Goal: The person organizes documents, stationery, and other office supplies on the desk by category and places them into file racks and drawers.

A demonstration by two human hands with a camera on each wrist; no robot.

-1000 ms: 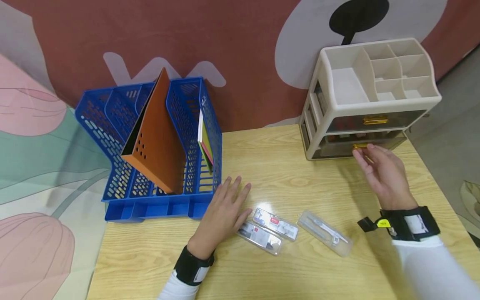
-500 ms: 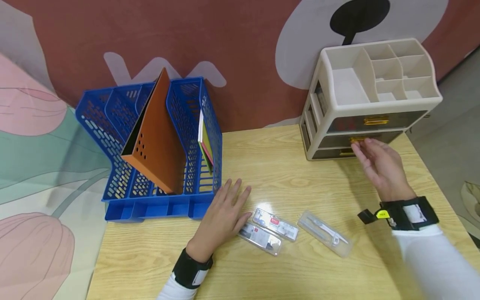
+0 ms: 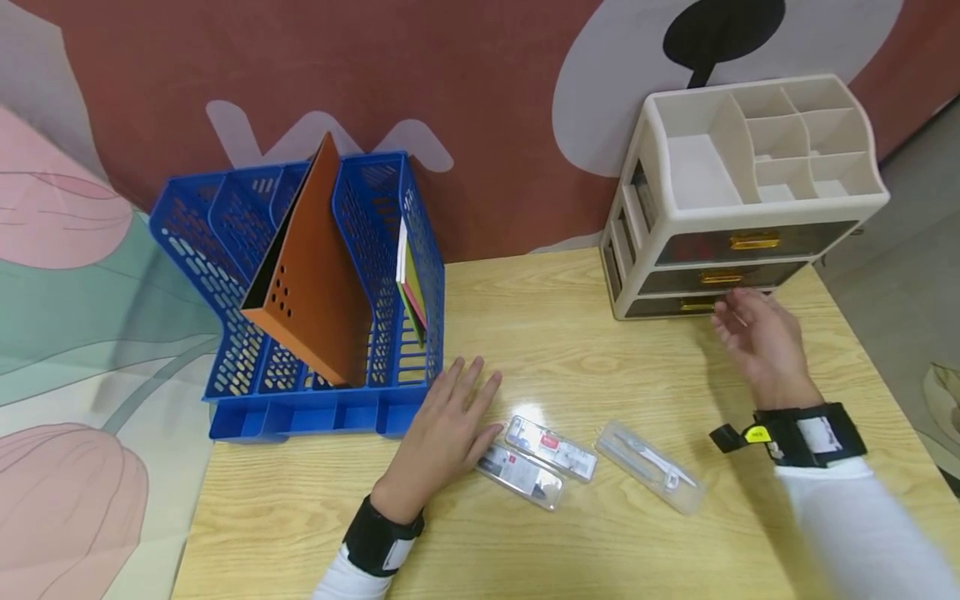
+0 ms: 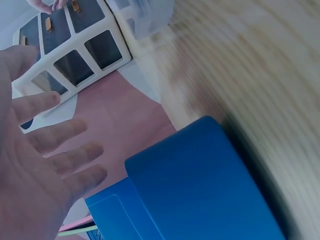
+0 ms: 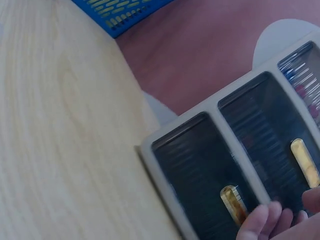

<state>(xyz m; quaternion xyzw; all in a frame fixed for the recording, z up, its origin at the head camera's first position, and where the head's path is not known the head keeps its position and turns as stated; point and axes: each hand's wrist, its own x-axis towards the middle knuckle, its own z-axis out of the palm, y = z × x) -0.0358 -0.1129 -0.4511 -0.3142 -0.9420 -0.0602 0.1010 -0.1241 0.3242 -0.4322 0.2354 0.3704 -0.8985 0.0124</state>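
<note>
My right hand (image 3: 762, 340) is in front of a cream desktop drawer unit (image 3: 750, 212), its fingers loosely bent and holding nothing. Its fingertips are beside the gold handle (image 3: 697, 305) of the bottom drawer (image 5: 200, 175). The middle drawer (image 5: 265, 130) is closed, just above the fingers. On the left, my left hand (image 3: 444, 429) rests on the table with fingers spread, next to a blue file rack (image 3: 315, 412). Beside its thumb lie two clear flat cases (image 3: 521, 477) with small red labels. A longer translucent case (image 3: 651, 467) with a white compass-like tool inside lies to their right.
The rack holds an orange file folder (image 3: 315, 275) and several thin coloured booklets (image 3: 411, 287). Open compartments top the drawer unit, which stands at the table's back right against a patterned cloth (image 3: 495, 100). The wooden table (image 3: 540, 342) ends at the right edge.
The middle drawer, pulled out a second ago, has been pushed in by my right hand. That hand has since let go of its handle and lowered slightly. My left hand stays nearly still.
</note>
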